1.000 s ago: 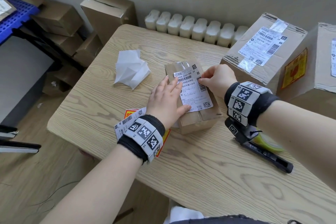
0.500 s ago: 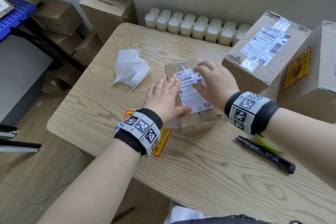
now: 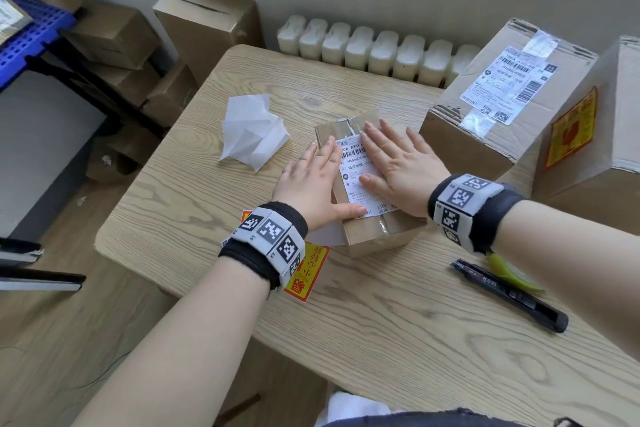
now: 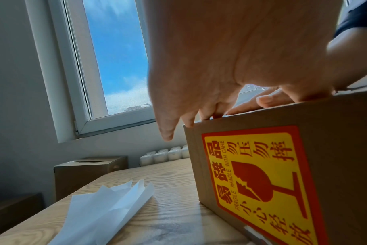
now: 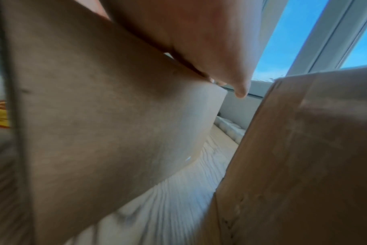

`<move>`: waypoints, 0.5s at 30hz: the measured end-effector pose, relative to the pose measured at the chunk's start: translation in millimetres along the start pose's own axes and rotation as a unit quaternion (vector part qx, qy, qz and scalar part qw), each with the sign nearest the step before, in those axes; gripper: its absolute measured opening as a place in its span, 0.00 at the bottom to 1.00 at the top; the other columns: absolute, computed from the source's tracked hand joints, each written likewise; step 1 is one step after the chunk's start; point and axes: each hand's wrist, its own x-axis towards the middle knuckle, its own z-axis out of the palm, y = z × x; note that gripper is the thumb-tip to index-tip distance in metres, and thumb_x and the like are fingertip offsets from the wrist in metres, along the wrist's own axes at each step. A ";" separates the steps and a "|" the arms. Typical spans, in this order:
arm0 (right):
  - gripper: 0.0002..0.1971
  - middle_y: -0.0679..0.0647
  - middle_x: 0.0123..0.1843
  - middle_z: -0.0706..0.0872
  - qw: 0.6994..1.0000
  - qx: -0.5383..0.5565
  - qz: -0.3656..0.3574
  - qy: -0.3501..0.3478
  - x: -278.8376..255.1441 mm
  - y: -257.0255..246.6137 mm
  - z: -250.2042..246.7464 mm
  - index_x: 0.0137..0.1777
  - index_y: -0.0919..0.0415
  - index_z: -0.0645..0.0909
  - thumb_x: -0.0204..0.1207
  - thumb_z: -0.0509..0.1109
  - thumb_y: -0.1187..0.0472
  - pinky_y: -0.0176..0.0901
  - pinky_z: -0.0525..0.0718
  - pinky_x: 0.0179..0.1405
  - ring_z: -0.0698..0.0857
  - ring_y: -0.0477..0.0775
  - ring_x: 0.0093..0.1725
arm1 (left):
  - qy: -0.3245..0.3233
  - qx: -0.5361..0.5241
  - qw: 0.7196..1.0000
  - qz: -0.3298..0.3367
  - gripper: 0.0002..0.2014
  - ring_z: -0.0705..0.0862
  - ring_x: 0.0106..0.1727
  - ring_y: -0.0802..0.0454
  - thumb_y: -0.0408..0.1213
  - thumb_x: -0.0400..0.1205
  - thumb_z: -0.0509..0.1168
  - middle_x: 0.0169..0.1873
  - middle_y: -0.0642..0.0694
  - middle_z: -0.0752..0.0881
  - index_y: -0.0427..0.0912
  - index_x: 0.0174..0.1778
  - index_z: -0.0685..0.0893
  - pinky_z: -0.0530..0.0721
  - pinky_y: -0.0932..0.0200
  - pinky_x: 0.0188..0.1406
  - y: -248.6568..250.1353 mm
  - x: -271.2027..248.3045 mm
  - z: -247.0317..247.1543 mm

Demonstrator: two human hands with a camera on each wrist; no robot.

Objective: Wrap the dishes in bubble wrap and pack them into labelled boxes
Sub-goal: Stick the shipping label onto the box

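A small taped cardboard box (image 3: pixel 372 236) stands mid-table with a white shipping label (image 3: pixel 358 177) on its top. My left hand (image 3: pixel 311 180) lies flat on the box's left edge, thumb on the label's near corner. My right hand (image 3: pixel 398 159) presses flat on the label's right side, fingers spread. In the left wrist view the box's side (image 4: pixel 335 149) carries a red and yellow fragile sticker (image 4: pixel 260 180), and my left fingers (image 4: pixel 186 116) rest on the top edge. The right wrist view shows my right hand (image 5: pixel 199 41) on the box (image 5: pixel 105 116), blurred.
Two bigger labelled boxes (image 3: pixel 502 94) (image 3: pixel 602 135) stand at the table's right. Crumpled white paper (image 3: pixel 252 132) lies left of the small box. A fragile sticker sheet (image 3: pixel 308 270) lies under my left wrist; a black marker (image 3: pixel 509 295) and a yellow-green tape roll (image 3: pixel 505 272) lie near right. Cartons are stacked on the floor at left.
My right hand went from pinching the label's right edge to lying flat and spread on the label. My left hand stayed flat on the box's left side.
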 end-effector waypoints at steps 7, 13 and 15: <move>0.40 0.45 0.83 0.49 0.993 -0.002 -0.113 0.042 -43.0 -1.9 29.9 0.83 0.51 0.51 0.77 0.21 0.35 0.51 0.37 0.79 0.43 0.50 0.82 | -0.013 0.021 1.000 0.004 0.58 0.37 0.83 0.54 0.76 0.66 0.60 0.82 0.57 0.35 0.51 0.83 0.38 0.44 0.46 0.82 -5.6 5.4 -4.0; 0.41 0.50 0.83 0.54 0.993 -0.002 -0.102 0.066 -55.7 16.6 36.0 0.83 0.56 0.53 0.78 0.29 0.31 0.53 0.42 0.79 0.49 0.50 0.82 | 0.038 -0.002 0.998 -0.041 0.59 0.40 0.84 0.51 0.79 0.63 0.59 0.84 0.53 0.39 0.54 0.83 0.40 0.46 0.45 0.83 -6.9 -1.3 5.9; 0.44 0.52 0.83 0.53 0.994 0.008 -0.078 0.079 -57.9 13.7 37.3 0.83 0.60 0.53 0.77 0.29 0.30 0.51 0.41 0.79 0.49 0.51 0.82 | 0.075 -0.042 0.992 -0.093 0.57 0.44 0.84 0.50 0.79 0.65 0.58 0.84 0.51 0.44 0.53 0.84 0.46 0.47 0.47 0.82 -5.4 -13.1 18.5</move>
